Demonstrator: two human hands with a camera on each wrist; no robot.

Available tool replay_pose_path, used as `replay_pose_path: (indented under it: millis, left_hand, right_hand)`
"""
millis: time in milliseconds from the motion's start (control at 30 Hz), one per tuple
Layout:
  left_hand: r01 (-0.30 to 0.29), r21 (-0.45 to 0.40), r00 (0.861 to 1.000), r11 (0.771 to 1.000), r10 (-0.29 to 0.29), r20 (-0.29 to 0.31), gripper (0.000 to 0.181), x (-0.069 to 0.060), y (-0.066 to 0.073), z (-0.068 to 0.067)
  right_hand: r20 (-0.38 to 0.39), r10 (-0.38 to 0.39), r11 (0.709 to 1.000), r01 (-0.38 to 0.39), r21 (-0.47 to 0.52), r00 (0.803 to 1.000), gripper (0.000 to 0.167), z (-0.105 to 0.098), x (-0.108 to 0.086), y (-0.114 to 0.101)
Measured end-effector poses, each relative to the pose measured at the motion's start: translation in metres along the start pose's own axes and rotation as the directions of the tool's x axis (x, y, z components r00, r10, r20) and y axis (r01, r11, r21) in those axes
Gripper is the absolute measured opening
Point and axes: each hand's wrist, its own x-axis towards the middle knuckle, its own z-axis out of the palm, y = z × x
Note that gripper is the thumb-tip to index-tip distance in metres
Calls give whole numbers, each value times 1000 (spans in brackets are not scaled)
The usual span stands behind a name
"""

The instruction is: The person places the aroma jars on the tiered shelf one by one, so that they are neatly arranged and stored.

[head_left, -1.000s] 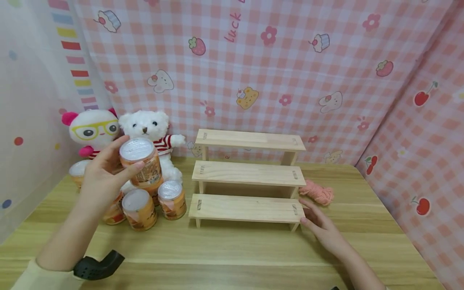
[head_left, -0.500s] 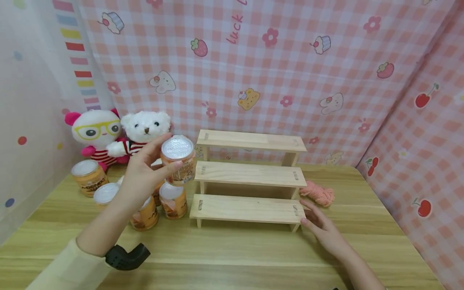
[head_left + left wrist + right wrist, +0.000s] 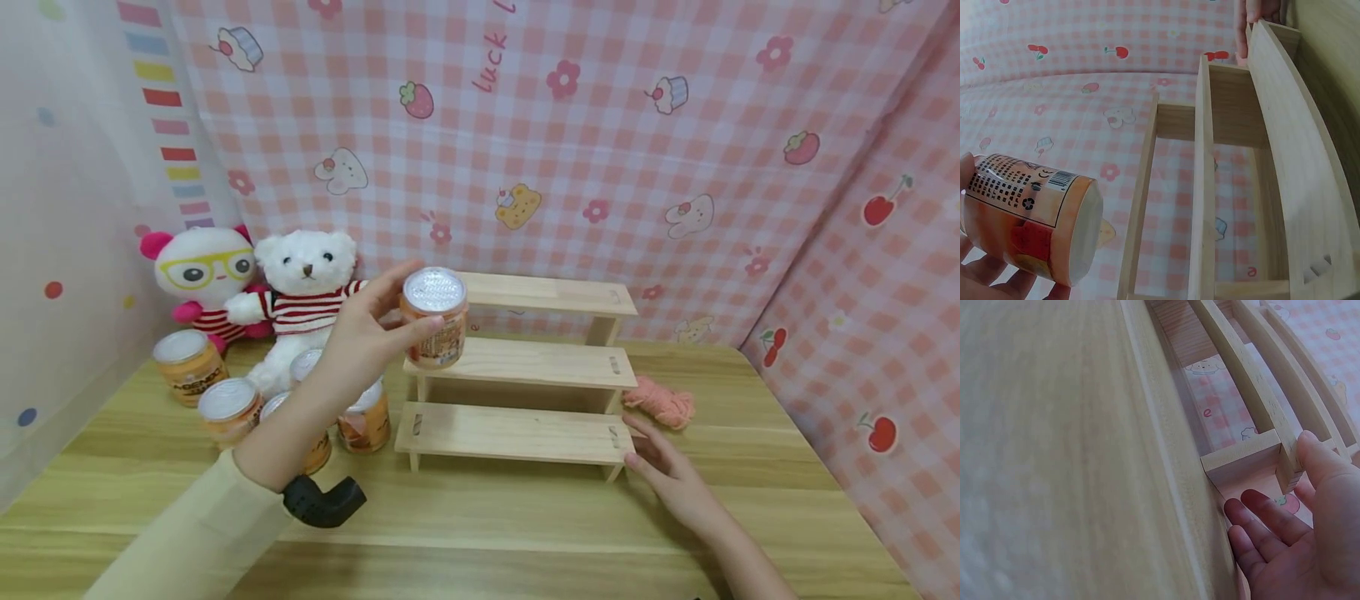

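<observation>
Table (image 3: 510, 521) | on it: three-tier stand (image 3: 513, 431) | orange cans (image 3: 365, 423) | white bear (image 3: 307, 315) | pink-eared plush (image 3: 210, 275) | yarn (image 3: 660, 403)

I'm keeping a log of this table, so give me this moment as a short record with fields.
Left hand: grips a can, lid up
Right hand: touches the shelf at its lowest step's right end
Shelf: wooden, three steps
Other cans: on the table, left of the shelf, partly hidden
Toys: white bear, pink-eared panda
Yarn: pink, right of the shelf
</observation>
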Motion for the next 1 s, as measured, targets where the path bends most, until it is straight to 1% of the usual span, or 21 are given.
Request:
replay_pose_path:
  millis: [100, 200, 367, 500, 700, 1000]
  left_hand:
    - [-15, 5, 1000, 1000, 15, 8, 66, 8, 2, 9]
    - [-24, -11, 999, 1000, 25, 24, 65, 17, 4, 18]
    - [-40, -46, 996, 998, 43, 75, 65, 30, 4, 32]
    - [-67, -35, 992, 997, 71, 105, 66, 40, 7, 43]
    - [-76, -23, 989, 997, 78, 128, 66, 53, 12, 59]
    - [-80, -52, 987, 995, 87, 138, 65, 72, 17, 81]
  right_hand:
    - [-3, -4, 1000, 4, 3, 1000, 52, 0, 0, 0]
    - [-6, -9, 1000, 9, 8, 1000, 52, -1, 0, 1]
    - [-3, -10, 1000, 10, 6, 1000, 52, -1, 0, 3]
    - [-1, -18, 1000, 18, 14, 1000, 52, 0, 1, 4]
    - [-10, -49, 999, 50, 21, 999, 51, 1, 1, 4]
    - [0, -41, 998, 41, 50, 999, 52, 0, 2, 4]
